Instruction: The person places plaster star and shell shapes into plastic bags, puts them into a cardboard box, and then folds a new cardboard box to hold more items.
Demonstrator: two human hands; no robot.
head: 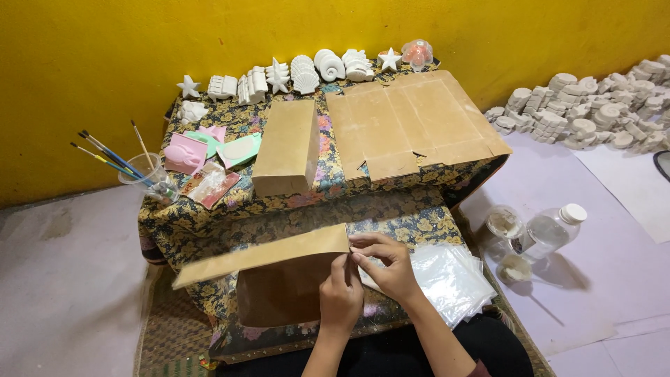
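At the near edge of the table (195,230), low and draped in a dark floral cloth, both hands meet on one brown cardboard piece (279,276). Its folded flap runs long, left to right, rising slightly toward the right; the far left end sticks out free past the table's corner, well away from either hand. The body of the piece hangs below the flap, in front of the person.

Left hand (340,297): comes up from below, fingers closed on the right end of the cardboard, thumb side toward the flap edge. Right hand (387,265): reaches in from the right, fingertips pinched together on the same top right corner. Both grips sit together at that one end, touching or nearly so; the whole length of the piece lies to their left.

Just right of the hands, a stack of clear plastic bags (453,276) on the cloth. Farther back: an assembled brown box (287,146) standing upright, a flat unfolded cardboard sheet (415,122), a row of white plaster figures (307,73) along the yellow wall, a cup of brushes (146,174) at left. On the floor at right, a clear bottle (551,227).
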